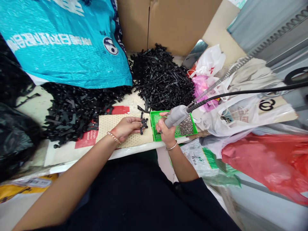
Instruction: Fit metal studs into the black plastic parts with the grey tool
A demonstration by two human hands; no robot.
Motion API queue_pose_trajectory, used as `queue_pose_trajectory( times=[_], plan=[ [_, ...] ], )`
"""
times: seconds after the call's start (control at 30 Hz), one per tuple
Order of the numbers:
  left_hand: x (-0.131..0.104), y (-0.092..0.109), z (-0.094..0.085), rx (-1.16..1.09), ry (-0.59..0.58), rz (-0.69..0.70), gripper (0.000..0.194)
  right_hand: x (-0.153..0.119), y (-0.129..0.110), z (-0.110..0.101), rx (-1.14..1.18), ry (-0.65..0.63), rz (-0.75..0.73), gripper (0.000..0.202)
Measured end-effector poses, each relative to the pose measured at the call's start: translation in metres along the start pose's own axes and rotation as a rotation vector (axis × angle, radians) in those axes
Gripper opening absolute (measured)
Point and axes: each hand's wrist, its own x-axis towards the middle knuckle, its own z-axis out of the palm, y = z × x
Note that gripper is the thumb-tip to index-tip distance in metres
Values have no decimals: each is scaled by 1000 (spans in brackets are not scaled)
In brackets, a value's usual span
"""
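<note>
Between its thumb and fingers, my left hand (128, 127) holds a small black plastic part (144, 123) with several arms, over a tan textured mat (115, 123). My right hand (167, 130) is wrapped round a grey electric screwdriver (176, 115), whose black cable (231, 94) runs off to the right. The tool is over a green perforated tray (154, 136), and its tip is hidden by the hand. Many small metal screws (186, 125) lie in the tray's right side.
Heaps of black plastic parts lie at the back (163, 77) and left (72, 109). A blue woven sack (72, 48) rests above the left heap. A coiled cord (226, 75) hangs from the upper right. Plastic bags (264, 160) crowd the right; a cardboard box (173, 25) stands behind.
</note>
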Motion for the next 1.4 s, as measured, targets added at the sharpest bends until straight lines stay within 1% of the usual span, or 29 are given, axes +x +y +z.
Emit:
queue_pose_trajectory(
  times=[0.17, 0.37, 0.47, 0.57, 0.7, 0.8, 0.93, 1.03, 1.2, 1.4],
  plan=[
    [0, 0, 0, -12, 5, 0, 19, 1, 2, -1, 17, 2, 14, 30],
    [1, -2, -2, -14, -13, 6, 21, -1, -3, 2, 47, -17, 11, 25],
    [1, -1, -2, -25, -2, 12, 21, -3, -7, 4, 44, 20, 27, 29],
    [1, -2, -2, -28, -17, 8, 21, 0, -19, 7, 93, 71, 16, 32],
    [2, -3, -4, -21, -39, 10, 24, 15, -43, 21, 166, 141, -33, 35],
    [3, -4, -4, -16, -40, 21, 24, 32, -50, 40, 226, 143, -39, 36],
    [3, -4, -5, -15, -63, 27, 26, 47, -42, 63, 234, 83, 28, 44],
    [3, -4, -6, -14, -95, 30, 28, 52, -34, 71, 211, 77, 77, 47],
    [4, -4, -6, -10, -108, 38, 29, 53, -27, 70, 261, 76, 77, 43],
    [6, -5, -7, -18, -106, 29, 31, 51, -23, 68, 231, 85, 95, 42]
  ],
)
